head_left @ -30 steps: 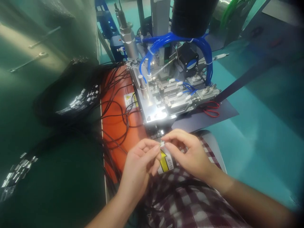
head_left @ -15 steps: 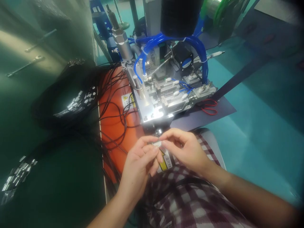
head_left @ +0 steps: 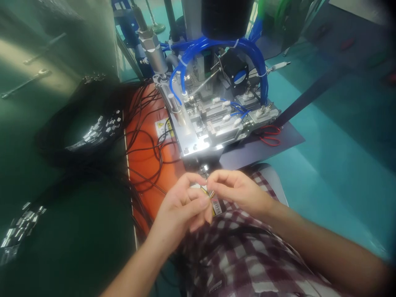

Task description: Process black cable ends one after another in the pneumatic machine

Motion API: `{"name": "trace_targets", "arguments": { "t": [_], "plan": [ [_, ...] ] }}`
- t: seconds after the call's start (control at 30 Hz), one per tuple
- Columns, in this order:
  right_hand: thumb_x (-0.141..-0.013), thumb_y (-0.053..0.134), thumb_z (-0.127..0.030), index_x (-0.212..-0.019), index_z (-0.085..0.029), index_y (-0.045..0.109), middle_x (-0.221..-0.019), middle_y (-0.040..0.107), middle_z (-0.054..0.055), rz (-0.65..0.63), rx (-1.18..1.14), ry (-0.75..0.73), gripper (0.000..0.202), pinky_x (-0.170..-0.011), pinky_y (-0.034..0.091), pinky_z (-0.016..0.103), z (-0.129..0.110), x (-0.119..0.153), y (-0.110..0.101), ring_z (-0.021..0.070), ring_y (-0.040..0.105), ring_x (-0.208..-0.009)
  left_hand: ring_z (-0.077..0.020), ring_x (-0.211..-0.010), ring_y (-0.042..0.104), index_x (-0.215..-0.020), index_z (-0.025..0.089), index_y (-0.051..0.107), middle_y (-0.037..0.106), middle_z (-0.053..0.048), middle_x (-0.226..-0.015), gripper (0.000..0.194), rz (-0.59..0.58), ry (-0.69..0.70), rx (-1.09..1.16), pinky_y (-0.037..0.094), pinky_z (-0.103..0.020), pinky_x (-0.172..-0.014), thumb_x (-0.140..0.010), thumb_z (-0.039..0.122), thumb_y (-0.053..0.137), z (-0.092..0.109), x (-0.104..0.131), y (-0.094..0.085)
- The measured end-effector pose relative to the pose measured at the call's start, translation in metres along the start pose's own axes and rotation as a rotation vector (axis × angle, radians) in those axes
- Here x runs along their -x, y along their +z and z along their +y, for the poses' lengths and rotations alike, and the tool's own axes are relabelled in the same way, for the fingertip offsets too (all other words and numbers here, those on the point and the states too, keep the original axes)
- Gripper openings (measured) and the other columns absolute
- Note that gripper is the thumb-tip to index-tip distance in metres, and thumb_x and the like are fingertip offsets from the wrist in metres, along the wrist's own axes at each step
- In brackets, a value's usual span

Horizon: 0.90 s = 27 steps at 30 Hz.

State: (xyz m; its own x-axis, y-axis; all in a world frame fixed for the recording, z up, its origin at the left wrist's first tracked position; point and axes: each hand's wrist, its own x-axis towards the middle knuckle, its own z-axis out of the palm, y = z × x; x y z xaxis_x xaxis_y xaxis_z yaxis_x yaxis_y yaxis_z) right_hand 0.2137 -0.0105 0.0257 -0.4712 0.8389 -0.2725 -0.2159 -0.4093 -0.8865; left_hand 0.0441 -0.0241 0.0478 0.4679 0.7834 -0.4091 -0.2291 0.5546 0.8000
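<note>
Near the orange surface (head_left: 173, 161), half-curled hands (head_left: 182, 206) (head_left: 241, 192) hold small piece (head_left: 211, 194).

Teal floor (head_left: 312, 173), dark green tabletop (head_left: 77, 231), pale glare upper left

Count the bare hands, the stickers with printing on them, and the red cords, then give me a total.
Hands: 2 (left hand, right hand)
Stickers: 2 (upper sticker, partly covered lower sticker)
Red cord: 1
Total: 5
</note>
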Motion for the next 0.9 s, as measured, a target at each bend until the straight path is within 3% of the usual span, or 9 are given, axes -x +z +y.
{"name": "trace_targets", "arguments": {
  "t": [0.17,0.3,0.43,0.5,0.67,0.77,0.9],
  "plan": [
    [-0.091,0.055,-0.020,-0.080,-0.017,0.059,-0.078,0.055,-0.001,-0.021,0.268,-0.213,0.012,-0.068,0.043,0.024,-0.005,0.002,-0.004,0.0109,0.051,-0.072,-0.0032,-0.037,0.038,-0.096,0.020,0.045,0.064,0.001,-0.058,0.023,-0.029,-0.064,-0.075,0.025,-0.013,-0.037,-0.084,0.026,0.063,0.000,0.000,-0.004],
    [-0.091,0.055,-0.014,-0.082,-0.016,0.061,-0.084,0.054,0.001,-0.189,0.552,-0.436,0.011,-0.075,0.043,0.025,-0.015,-0.003,-0.016,0.0120,0.052,-0.079,-0.0030,-0.036,0.041,-0.091,0.017,0.053,0.065,-0.001,-0.060,0.017,-0.038,-0.136,-0.167,0.026,-0.014,-0.037,-0.085,0.028,0.063,-0.001,0.002,-0.004],
    [-0.091,0.055,-0.015,-0.085,-0.015,0.062,-0.087,0.054,0.003,-0.331,0.679,-0.464,0.010,-0.076,0.043,0.026,-0.024,-0.010,-0.022,0.0128,0.052,-0.082,-0.0023,-0.035,0.042,-0.082,0.014,0.057,0.065,-0.002,-0.059,0.017,0.028,-0.118,-0.174,0.024,-0.015,-0.039,-0.084,0.029,0.064,-0.002,0.002,0.001],
    [-0.092,0.053,-0.014,-0.085,-0.016,0.061,-0.087,0.056,0.002,-0.243,0.641,-0.420,0.011,-0.076,0.044,0.025,-0.025,-0.010,-0.019,0.0125,0.054,-0.081,-0.0020,-0.034,0.040,-0.080,0.014,0.055,0.064,-0.001,-0.057,0.017,0.108,-0.072,-0.124,0.022,-0.015,-0.038,-0.083,0.028,0.065,-0.002,0.002,0.003],
    [-0.090,0.055,-0.020,-0.088,-0.016,0.063,-0.083,0.063,0.001,0.187,0.485,-0.259,0.009,-0.067,0.045,0.023,-0.012,0.001,-0.002,0.0121,0.058,-0.075,-0.0011,-0.034,0.036,-0.080,0.014,0.054,0.061,0.002,-0.057,0.015,0.235,0.018,-0.033,0.024,-0.018,-0.042,-0.084,0.026,0.062,0.000,0.001,0.005],
    [-0.084,0.063,-0.021,-0.089,-0.017,0.067,-0.079,0.063,0.000,0.298,0.486,-0.278,0.007,-0.056,0.041,0.023,-0.001,0.005,0.007,0.0105,0.054,-0.064,-0.0010,-0.034,0.036,-0.080,0.015,0.053,0.060,0.003,-0.057,0.013,0.264,0.041,-0.032,0.026,-0.019,-0.044,-0.085,0.024,0.061,-0.001,0.000,0.005],
    [-0.082,0.064,-0.021,-0.077,-0.017,0.064,-0.073,0.061,0.000,0.326,0.449,-0.328,0.007,-0.057,0.042,0.024,0.005,0.002,0.015,0.0112,0.054,-0.064,-0.0016,-0.034,0.036,-0.079,0.015,0.052,0.060,0.003,-0.057,0.014,0.262,0.046,-0.035,0.024,-0.018,-0.042,-0.084,0.024,0.061,-0.004,0.000,0.007]
  ]
}}
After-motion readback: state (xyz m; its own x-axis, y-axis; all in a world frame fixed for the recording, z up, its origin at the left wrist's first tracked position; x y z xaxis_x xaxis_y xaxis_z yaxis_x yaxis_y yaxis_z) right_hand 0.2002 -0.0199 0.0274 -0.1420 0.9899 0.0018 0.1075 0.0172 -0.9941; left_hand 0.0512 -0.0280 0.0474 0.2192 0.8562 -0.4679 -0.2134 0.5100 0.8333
